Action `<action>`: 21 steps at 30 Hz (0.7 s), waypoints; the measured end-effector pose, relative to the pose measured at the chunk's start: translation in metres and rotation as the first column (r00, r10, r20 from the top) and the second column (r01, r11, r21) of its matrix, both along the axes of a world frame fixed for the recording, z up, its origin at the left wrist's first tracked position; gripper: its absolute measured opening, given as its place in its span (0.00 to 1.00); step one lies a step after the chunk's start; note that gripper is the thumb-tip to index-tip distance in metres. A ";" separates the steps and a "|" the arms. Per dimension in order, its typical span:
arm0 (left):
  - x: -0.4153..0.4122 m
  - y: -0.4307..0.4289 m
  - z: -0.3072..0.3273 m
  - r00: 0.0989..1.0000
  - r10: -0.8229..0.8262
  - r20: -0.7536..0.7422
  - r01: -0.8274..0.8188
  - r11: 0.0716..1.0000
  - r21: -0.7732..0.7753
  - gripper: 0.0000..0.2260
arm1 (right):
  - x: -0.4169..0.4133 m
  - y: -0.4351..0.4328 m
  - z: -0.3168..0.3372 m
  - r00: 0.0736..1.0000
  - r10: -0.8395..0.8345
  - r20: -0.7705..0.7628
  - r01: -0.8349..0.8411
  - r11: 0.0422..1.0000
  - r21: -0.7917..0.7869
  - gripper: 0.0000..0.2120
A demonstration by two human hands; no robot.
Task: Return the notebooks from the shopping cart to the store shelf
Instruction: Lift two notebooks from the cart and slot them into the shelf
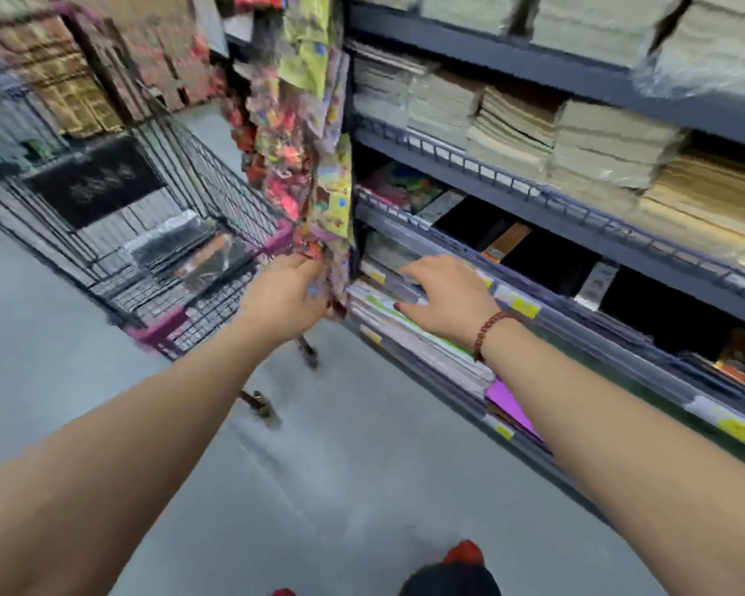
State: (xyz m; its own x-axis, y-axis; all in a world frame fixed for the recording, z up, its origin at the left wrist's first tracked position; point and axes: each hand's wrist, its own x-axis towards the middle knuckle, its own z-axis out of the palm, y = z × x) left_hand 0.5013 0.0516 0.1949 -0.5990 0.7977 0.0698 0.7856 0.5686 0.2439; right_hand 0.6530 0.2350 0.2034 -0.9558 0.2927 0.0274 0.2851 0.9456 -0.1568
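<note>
Right hand [446, 294] spread flat, fingers apart, palm down on the stacked notebooks [409, 329] of the low store shelf [577, 333]; nothing gripped, thumb tip pressed on the top cover. Beaded bracelet [489, 333] around that wrist, just outside the shelf's front rail.

Left hand [284, 294] at the shelf's left end, fingers curled into the hanging strip of colourful packets [319, 182]; whether pinching a packet or only pushing the strip aside, cannot tell, fingertips buried among the packets and blurred.

Left of the shelf end, just beyond that hand: shopping cart [147, 234] of dark wire with magenta corner trim, standing on the grey floor [276, 488]. On the cart's bottom, plastic-wrapped notebooks [198, 255], flat, glare across the wrap, covers unreadable. Dark panel [93, 182] against the cart's far wall.

Above the shelf level under the right hand: a level with dark and colourful covers [409, 187] lying flat, then two levels packed with pale paper stacks [577, 152]. Yellow price tags [523, 305] along the front rail, right of the wrist. Purple cover [512, 408] sticking out of the lowest level, below the right forearm.

Near the frame's bottom edge, away from the shelf: red shoe tip [463, 552].
</note>
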 end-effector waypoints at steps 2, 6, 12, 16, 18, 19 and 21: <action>-0.017 -0.050 0.010 0.999 0.047 -0.003 -0.047 0.999 0.022 0.21 | -0.030 -0.042 0.009 0.999 0.046 0.002 -0.046 0.999 0.013 0.21; -0.055 -0.143 0.028 0.983 0.183 0.020 -0.184 0.982 0.052 0.23 | -0.083 -0.123 0.026 0.990 0.140 -0.016 -0.140 0.990 -0.002 0.22; -0.096 -0.234 0.036 0.953 0.301 0.031 -0.303 0.948 0.101 0.20 | -0.143 -0.198 0.033 0.975 0.220 0.000 -0.220 0.975 -0.007 0.24; -0.118 -0.266 0.023 0.952 0.299 0.057 -0.304 0.945 0.120 0.23 | -0.179 -0.222 0.028 0.971 0.238 0.022 -0.238 0.971 0.002 0.23; -0.134 -0.274 0.018 0.945 0.318 0.078 -0.326 0.936 0.131 0.23 | -0.200 -0.230 0.023 0.968 0.248 0.040 -0.248 0.969 0.007 0.23; -0.143 -0.276 0.016 0.941 0.328 0.083 -0.337 0.932 0.135 0.23 | -0.210 -0.233 0.021 0.967 0.251 0.037 -0.251 0.968 0.003 0.22; -0.166 -0.278 0.013 0.934 0.347 0.090 -0.356 0.923 0.143 0.22 | -0.236 -0.236 0.015 0.967 0.253 0.025 -0.253 0.967 -0.004 0.22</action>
